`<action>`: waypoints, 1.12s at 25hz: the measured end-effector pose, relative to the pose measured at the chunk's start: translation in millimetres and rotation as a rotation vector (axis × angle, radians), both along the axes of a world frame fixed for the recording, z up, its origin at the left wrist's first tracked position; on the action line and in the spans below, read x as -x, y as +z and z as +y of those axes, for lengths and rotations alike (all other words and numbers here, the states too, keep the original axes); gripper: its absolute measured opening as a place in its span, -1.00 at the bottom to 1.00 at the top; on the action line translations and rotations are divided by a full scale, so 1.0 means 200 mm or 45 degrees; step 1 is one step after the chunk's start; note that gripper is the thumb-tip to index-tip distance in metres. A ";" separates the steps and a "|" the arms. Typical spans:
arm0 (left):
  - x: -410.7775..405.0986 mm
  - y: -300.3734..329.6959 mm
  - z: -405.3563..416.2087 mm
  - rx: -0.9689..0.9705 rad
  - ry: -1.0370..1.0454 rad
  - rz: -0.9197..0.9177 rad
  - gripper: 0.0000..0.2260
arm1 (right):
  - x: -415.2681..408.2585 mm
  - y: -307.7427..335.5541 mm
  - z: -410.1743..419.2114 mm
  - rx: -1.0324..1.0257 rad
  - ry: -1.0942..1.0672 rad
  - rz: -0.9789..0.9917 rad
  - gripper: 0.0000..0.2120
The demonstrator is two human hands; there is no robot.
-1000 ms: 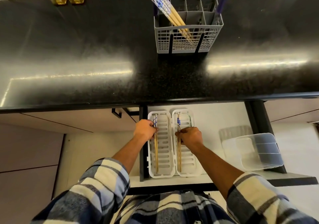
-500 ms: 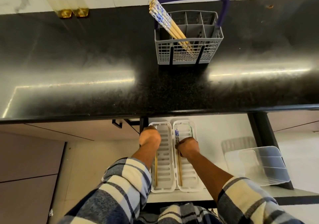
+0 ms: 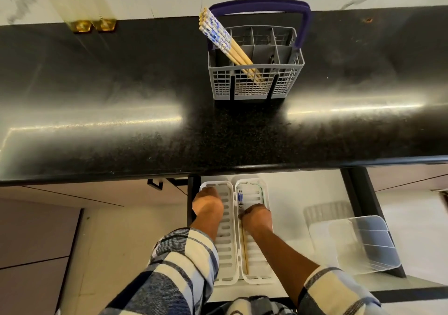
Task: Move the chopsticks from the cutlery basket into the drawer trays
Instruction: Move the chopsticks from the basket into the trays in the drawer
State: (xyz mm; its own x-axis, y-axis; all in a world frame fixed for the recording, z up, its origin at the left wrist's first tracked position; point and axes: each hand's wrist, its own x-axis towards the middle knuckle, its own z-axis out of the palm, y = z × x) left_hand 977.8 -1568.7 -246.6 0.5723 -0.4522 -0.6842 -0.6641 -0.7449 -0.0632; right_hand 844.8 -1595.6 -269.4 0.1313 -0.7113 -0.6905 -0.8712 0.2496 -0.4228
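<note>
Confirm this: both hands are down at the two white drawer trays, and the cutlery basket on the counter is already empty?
Not quite: the head view shows the cutlery basket holding a bundle of chopsticks. Both hands, left and right, are at the white drawer trays.

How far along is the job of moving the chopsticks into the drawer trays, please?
In hand: the right hand lays a chopstick in the right tray; the left hand is in the left tray. Left: a bunch of chopsticks in the cutlery basket.

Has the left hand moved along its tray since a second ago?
Yes. The left hand has slid toward the far end of the left tray, now near its far rim.
</note>
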 end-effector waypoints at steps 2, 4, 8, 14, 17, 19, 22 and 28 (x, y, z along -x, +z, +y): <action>0.01 0.01 0.01 -0.021 -0.023 0.014 -0.61 | 0.00 -0.01 0.01 0.039 0.046 0.025 -0.85; 0.02 0.02 0.02 -0.042 -0.038 0.016 -0.61 | -0.01 -0.01 0.01 0.057 0.074 0.035 -0.86; 0.02 0.04 0.04 -0.058 -0.126 -0.011 -0.62 | -0.01 0.00 0.02 0.079 0.144 0.057 -0.86; 0.18 0.03 0.25 -0.013 -0.814 -0.178 -0.73 | 0.00 0.01 0.03 0.114 0.181 0.078 -0.84; 0.20 -0.04 0.42 0.022 -1.002 -0.333 -0.47 | 0.01 0.00 0.05 0.112 0.153 0.056 -0.87; 0.17 -0.06 0.47 -0.029 -1.056 -0.375 -0.33 | 0.02 -0.01 0.06 0.120 0.141 0.051 -0.87; 0.14 -0.07 0.49 -0.022 -1.062 -0.338 -0.33 | 0.02 -0.01 0.07 0.134 0.124 0.025 -0.87; 0.07 0.16 0.41 0.395 -0.598 -0.107 -0.43 | 0.05 0.22 0.05 0.203 0.055 -0.177 -0.80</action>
State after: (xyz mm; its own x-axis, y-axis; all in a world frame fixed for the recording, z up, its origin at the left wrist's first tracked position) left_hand 964.7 -1487.4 -214.5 0.3083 -0.8436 -0.4397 -0.9306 -0.3632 0.0444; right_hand 835.4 -1586.4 -225.2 0.2500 -0.8017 -0.5430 -0.8100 0.1340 -0.5708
